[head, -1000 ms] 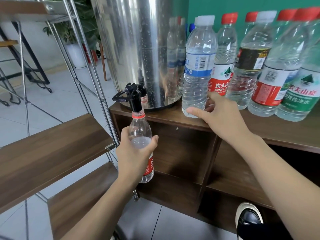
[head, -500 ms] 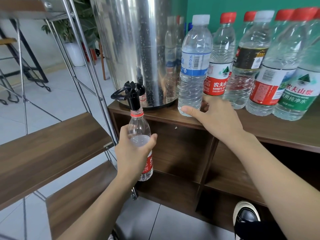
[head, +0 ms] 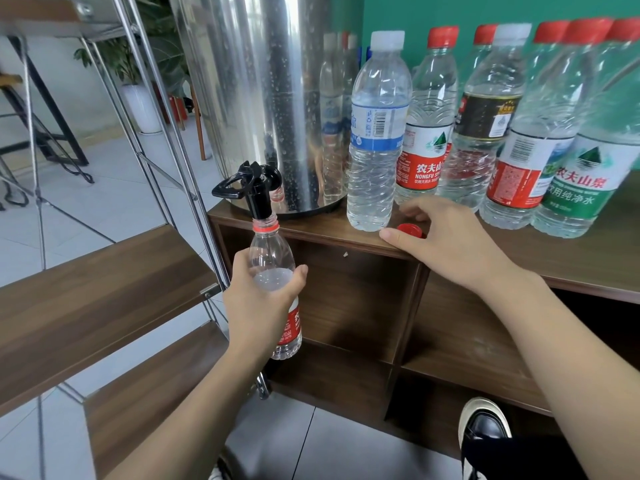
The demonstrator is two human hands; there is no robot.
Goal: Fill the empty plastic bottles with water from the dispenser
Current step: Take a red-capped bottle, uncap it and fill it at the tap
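My left hand (head: 256, 306) grips a clear uncapped bottle with a red label (head: 272, 251), its mouth right under the black tap (head: 258, 188) of the steel dispenser (head: 263, 81). Water stands about up to the bottle's shoulder. My right hand (head: 446, 244) rests on the wooden counter (head: 571, 258), thumb and curled fingers around a loose red cap (head: 410, 231). A blue-labelled bottle with a white cap (head: 375, 133) stands just behind that hand.
Several capped bottles (head: 519, 133) stand in a row along the green wall to the right of the dispenser. Open cubby shelves lie below the counter. Wooden steps on a metal frame (head: 86, 289) stand at the left. A shoe (head: 485, 427) shows at the bottom right.
My right hand has slid slightly back from the blue-labelled bottle, and the red cap now shows between thumb and fingers. The left hand still holds its bottle under the tap.
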